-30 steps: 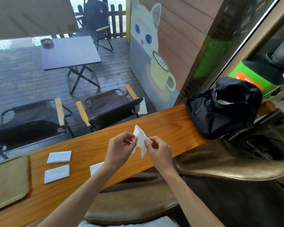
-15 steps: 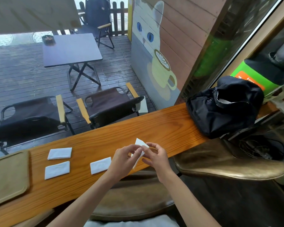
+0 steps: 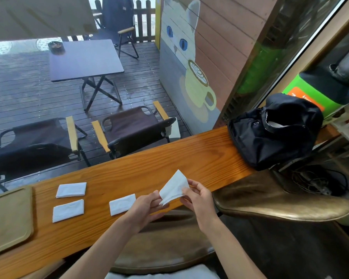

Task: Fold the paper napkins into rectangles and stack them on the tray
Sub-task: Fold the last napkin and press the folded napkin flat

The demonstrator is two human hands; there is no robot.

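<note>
A white paper napkin (image 3: pixel 174 187), partly folded, hangs just above the near edge of the wooden counter (image 3: pixel 189 154). My left hand (image 3: pixel 147 207) pinches its lower left corner and my right hand (image 3: pixel 197 198) pinches its right edge. Three folded rectangular napkins lie flat on the counter to the left: one nearest my left hand (image 3: pixel 122 204), one further left (image 3: pixel 68 210) and one behind that (image 3: pixel 71 189). The tan tray (image 3: pixel 8 218) sits at the counter's far left with nothing on it.
A black bag (image 3: pixel 274 131) sits on the counter at the right. Brown stool seats (image 3: pixel 280 200) lie below the counter's near edge. Beyond the counter is a window onto a deck with folding chairs and a table.
The napkin was raised in front of me, then lowered to the counter's edge between both hands. It now shows a broader flat face. Both hands have kept hold of it.
</note>
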